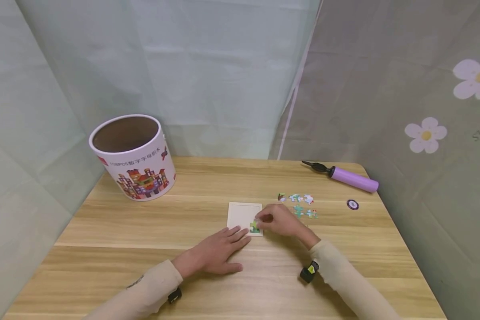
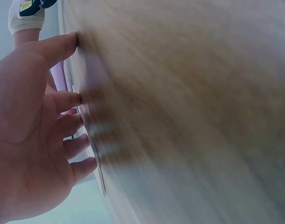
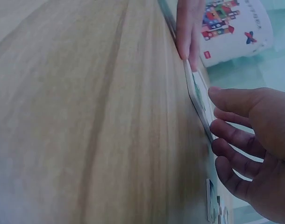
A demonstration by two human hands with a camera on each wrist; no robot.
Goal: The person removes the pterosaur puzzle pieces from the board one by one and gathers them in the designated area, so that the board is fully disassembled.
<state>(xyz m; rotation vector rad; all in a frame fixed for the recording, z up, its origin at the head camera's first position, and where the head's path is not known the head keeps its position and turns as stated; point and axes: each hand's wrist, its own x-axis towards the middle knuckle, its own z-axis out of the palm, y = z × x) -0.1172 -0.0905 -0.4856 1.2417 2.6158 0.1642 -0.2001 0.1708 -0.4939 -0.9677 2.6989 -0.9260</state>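
Observation:
A small pale square puzzle tray [image 1: 240, 214] lies flat on the wooden table. One green-and-white jigsaw piece [image 1: 254, 228] sits in its lower right corner. My left hand [image 1: 222, 251] is spread, fingertips resting at the tray's near edge and thumb out to the side; the left wrist view shows the same hand [image 2: 35, 116] from the palm side. Over the tray's right edge, my right hand [image 1: 279, 219] has loosely bent fingers, thumb and forefinger apart beside the green piece. Seen from the right wrist, nothing shows between this hand's fingers [image 3: 226, 128].
Several loose jigsaw pieces [image 1: 298, 209] lie right of the tray, beyond my right hand. Farther right are a dark round chip [image 1: 353, 204] and a purple hand pump [image 1: 354, 179]. A large printed bucket [image 1: 146, 173] stands at the back left. Curtains hang behind the table.

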